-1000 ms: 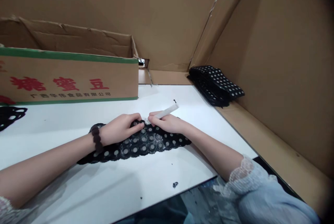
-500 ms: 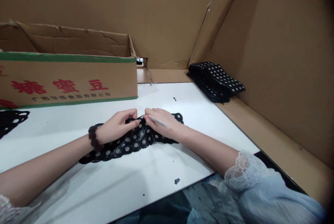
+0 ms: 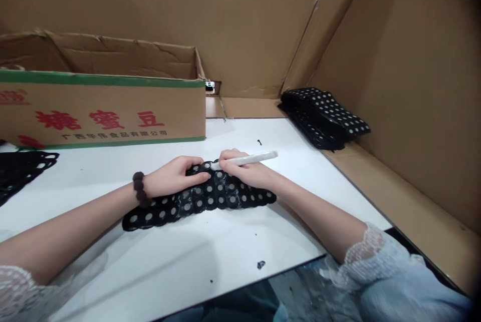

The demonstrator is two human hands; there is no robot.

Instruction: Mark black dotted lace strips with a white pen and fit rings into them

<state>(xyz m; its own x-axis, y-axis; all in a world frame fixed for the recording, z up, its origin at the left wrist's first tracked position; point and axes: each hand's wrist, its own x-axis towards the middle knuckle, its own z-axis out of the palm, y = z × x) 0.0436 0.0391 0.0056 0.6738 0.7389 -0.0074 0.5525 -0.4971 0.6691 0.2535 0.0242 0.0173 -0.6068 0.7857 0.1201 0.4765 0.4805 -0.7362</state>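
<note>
1. Spread on the white tabletop (image 3: 169,262), nearer than the printed carton (image 3: 180,111): a black dotted piece (image 3: 205,197) with a scalloped edge.
2. Probably light, soft and limp, apt to bunch rather than crack; perhaps slightly slippery, judging by the sheen.
3. Best held flat between thumb and fingers at the upper edge, just beside the working point.
4. Pinched along that edge by the left hand (image 3: 171,177), with thumb over the dots, other fingertips partly hidden and only the thin layer apparently between.
5. Pressed together in the right hand (image 3: 250,169), around a slim white tool (image 3: 259,157), tilted, with its tip at the upper edge; exact contact impossible to tell.
6. Beyond, at right: a folded dotted stack (image 3: 323,111).
</note>
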